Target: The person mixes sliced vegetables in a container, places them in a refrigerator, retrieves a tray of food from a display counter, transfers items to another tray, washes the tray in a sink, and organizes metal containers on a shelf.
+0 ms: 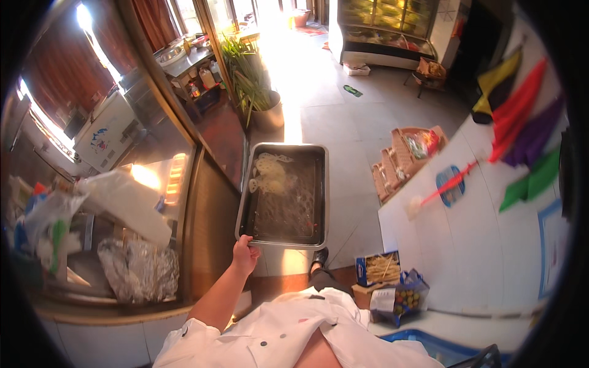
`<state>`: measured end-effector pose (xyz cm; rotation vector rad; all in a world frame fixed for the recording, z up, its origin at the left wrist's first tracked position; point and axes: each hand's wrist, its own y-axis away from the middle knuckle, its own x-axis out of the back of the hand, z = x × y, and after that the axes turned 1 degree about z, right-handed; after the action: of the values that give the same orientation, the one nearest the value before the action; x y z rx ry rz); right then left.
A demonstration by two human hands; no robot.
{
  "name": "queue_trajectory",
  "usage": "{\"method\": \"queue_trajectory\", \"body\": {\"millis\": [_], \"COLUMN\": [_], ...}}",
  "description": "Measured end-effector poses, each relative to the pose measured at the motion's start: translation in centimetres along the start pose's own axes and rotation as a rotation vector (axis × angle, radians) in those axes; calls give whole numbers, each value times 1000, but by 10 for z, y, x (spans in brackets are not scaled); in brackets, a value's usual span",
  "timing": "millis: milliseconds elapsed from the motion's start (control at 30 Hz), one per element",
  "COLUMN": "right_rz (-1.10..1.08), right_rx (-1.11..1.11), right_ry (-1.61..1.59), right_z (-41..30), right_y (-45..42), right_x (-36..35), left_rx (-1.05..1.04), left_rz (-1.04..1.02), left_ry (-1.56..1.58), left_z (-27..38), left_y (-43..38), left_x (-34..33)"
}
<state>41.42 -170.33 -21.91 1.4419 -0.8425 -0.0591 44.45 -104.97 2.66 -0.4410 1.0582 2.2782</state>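
Note:
My left hand [245, 255] grips the near left corner of a rectangular metal tray [323, 198], thumb over the rim. The tray is held out in front of me above the floor. Pale lotus root slices [270, 174] lie in its far left part, and small bits and wet-looking marks show on its dark bottom. A small red piece [313, 224] lies near the right wall. My right hand is out of view; before me are the tray, the tiled floor and my white jacket.
A glass partition with a wooden frame [202, 207] stands at left, near a potted plant [268, 110]. At right, pink plastic baskets [399, 152] stand by the tiled wall. A box of sticks [378, 269] and a bag of round items [407, 296] stand nearer. A display fridge [386, 46] is at the back.

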Motion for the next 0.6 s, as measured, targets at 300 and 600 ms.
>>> {"method": "queue_trajectory", "body": {"millis": [300, 600], "right_rz": [454, 146], "right_rx": [742, 873], "right_ry": [-112, -176], "right_z": [-577, -1016], "right_y": [-180, -75], "right_x": [258, 287], "left_rx": [88, -85], "left_rz": [-97, 212], "left_ry": [174, 300], "left_z": [106, 234], "left_y": [-181, -381], "left_x": [-117, -133]}}
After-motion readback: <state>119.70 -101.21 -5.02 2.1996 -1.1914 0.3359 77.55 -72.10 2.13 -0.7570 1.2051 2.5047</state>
